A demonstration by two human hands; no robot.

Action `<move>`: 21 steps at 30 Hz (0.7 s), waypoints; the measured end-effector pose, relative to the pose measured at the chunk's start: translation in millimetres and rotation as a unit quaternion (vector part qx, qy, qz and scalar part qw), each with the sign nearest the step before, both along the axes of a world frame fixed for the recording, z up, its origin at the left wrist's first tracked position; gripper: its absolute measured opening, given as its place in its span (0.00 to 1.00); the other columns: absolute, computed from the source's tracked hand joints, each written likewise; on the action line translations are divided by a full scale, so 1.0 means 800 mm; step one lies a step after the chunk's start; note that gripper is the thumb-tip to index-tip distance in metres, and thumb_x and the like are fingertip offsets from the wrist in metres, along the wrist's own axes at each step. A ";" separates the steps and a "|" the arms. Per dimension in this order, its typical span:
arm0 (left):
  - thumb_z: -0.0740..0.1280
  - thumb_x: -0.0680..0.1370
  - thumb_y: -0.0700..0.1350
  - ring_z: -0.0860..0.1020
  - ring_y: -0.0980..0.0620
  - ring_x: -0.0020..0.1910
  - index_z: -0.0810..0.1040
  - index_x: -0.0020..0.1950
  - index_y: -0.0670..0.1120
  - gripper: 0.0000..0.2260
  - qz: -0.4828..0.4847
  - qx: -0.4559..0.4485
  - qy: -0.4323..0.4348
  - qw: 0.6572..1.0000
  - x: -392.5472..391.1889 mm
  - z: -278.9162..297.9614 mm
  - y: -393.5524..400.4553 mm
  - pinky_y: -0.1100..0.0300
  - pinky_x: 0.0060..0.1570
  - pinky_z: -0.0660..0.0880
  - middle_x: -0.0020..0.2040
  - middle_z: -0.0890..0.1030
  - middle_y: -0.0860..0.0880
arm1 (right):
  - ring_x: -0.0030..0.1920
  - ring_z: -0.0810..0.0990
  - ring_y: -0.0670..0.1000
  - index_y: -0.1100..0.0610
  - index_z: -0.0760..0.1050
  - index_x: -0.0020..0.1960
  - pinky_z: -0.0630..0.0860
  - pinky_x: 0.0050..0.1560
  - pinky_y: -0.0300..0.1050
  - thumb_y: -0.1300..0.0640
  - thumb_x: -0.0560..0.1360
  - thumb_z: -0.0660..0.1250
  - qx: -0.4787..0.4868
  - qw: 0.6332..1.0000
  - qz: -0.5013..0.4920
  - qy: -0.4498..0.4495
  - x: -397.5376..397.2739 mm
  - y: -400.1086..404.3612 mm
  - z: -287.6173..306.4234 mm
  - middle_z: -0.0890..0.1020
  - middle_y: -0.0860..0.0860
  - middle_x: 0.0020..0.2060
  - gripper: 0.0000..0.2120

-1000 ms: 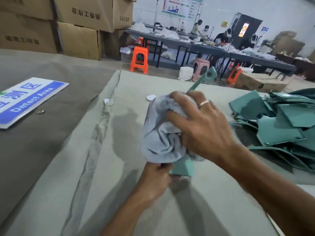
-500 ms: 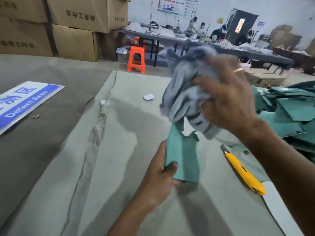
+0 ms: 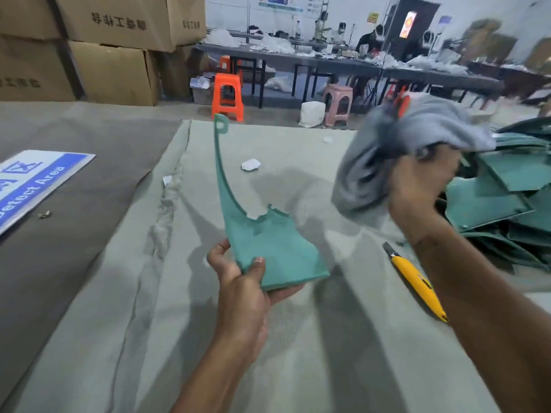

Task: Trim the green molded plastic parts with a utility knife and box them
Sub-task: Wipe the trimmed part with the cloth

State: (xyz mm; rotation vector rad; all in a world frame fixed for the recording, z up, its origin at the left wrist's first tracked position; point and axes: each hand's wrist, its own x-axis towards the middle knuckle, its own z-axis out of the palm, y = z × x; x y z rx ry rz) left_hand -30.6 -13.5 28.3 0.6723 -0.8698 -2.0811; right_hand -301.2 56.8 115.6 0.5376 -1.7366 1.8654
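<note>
My left hand (image 3: pixel 243 283) grips the wide lower end of a green molded plastic part (image 3: pixel 268 242), thumb on top, holding it upright above the table. Its thin curved arm rises to a tab with a hole. My right hand (image 3: pixel 417 186) clutches a bunched grey cloth (image 3: pixel 396 156), lifted off to the right of the part. A yellow utility knife (image 3: pixel 417 284) lies on the table cover under my right forearm, blade end pointing away. A heap of green parts (image 3: pixel 507 198) sits at the right.
A grey cloth cover (image 3: pixel 298 353) drapes the table, wrinkled along its left side. A blue and white "Detect Area" sign (image 3: pixel 32 186) lies at the left. Small white scraps (image 3: pixel 250 164) sit beyond the part. Cardboard boxes (image 3: pixel 113 70), stools and other workers' tables stand behind.
My right hand has pulled the cloth up and off the part, away to the right. The whole green part now shows, and my left hand has tilted it more upright.
</note>
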 end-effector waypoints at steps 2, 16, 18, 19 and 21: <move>0.57 0.83 0.31 0.81 0.35 0.58 0.67 0.62 0.54 0.18 0.025 -0.006 -0.014 1.000 0.002 0.000 -0.004 0.36 0.39 0.82 0.65 0.76 0.46 | 0.61 0.78 0.57 0.68 0.80 0.60 0.69 0.62 0.30 0.70 0.73 0.64 0.072 0.997 0.030 0.029 0.042 -0.037 -0.017 0.76 0.66 0.64 0.16; 0.60 0.84 0.33 0.84 0.40 0.58 0.69 0.72 0.55 0.22 0.071 0.004 0.026 0.997 -0.006 -0.001 -0.009 0.34 0.45 0.81 0.64 0.81 0.51 | 0.70 0.77 0.53 0.56 0.86 0.59 0.73 0.70 0.55 0.65 0.77 0.67 0.379 0.906 0.173 0.072 0.077 -0.019 -0.046 0.83 0.55 0.66 0.14; 0.59 0.84 0.34 0.84 0.41 0.58 0.69 0.73 0.55 0.22 0.054 0.011 0.045 0.997 -0.006 0.003 -0.006 0.35 0.47 0.81 0.66 0.80 0.50 | 0.45 0.85 0.50 0.55 0.85 0.46 0.80 0.47 0.51 0.50 0.80 0.67 0.239 0.955 0.168 -0.045 0.111 -0.005 -0.056 0.88 0.49 0.43 0.12; 0.59 0.84 0.34 0.83 0.42 0.59 0.68 0.74 0.55 0.21 0.048 0.013 0.048 0.998 -0.007 0.006 -0.003 0.36 0.48 0.82 0.66 0.80 0.49 | 0.37 0.83 0.50 0.55 0.84 0.43 0.78 0.37 0.47 0.42 0.79 0.66 0.179 0.956 0.194 -0.131 0.133 0.004 -0.061 0.86 0.49 0.36 0.18; 0.58 0.85 0.36 0.82 0.42 0.62 0.68 0.75 0.52 0.20 0.039 0.020 0.038 0.998 -0.009 0.004 0.003 0.40 0.55 0.81 0.67 0.80 0.48 | 0.28 0.79 0.52 0.54 0.81 0.42 0.70 0.26 0.40 0.34 0.76 0.66 0.091 0.926 0.243 -0.275 0.175 0.026 -0.082 0.83 0.51 0.31 0.23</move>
